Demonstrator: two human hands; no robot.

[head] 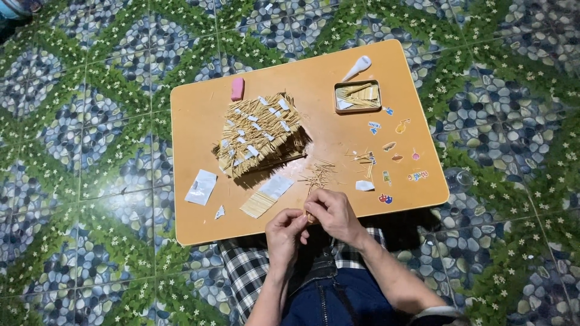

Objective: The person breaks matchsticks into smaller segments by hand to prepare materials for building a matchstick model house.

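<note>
While both hands meet at the near edge of the low tan wooden table [193, 121], left hand [285, 232] and right hand [332, 212] pinch thin pale wooden sticks [309, 215], loose sticks [317, 175] just beyond, big stacked stick pile [260, 134] farther back.

The surface [199, 115] is coloured a plain light orange-tan, and the floor [78, 151] around it is patterned with blue-grey pebbles crossed by green zigzag bands dotted with white flowers. A pink eraser [237, 89] is seen at 11 o'clock, pale straw-yellow sticks [260, 133] flecked with white paper at the centre. A black-and-white checked shirt [244, 268] and blue jeans [344, 299] are shown at 6 o'clock.
</note>
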